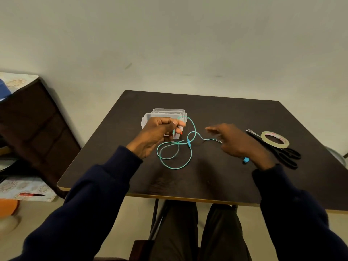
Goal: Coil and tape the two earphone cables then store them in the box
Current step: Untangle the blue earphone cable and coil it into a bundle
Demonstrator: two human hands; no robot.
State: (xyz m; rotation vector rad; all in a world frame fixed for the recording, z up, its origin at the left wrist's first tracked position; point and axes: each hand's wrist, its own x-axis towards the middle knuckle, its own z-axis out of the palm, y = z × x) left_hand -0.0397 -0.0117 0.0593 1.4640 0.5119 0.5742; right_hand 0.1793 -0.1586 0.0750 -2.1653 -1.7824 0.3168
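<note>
step: coiling teal earphone cable | left hand closed, pinching plug end, clear box just behind it | right hand half-open, cable running under fingers | advice: feed even loops leftward, keep slack untangled | tape roll, scissors right of right hand on bench

No text, label, brand or number can be read anywhere in the view. The roll of clear tape lying on the desk carries faint reddish printing on the inside of its core, but the marks are too small and blurred to make out as letters. The transparent box, the scissors and the turquoise earphone cable show no writing at all.
</note>
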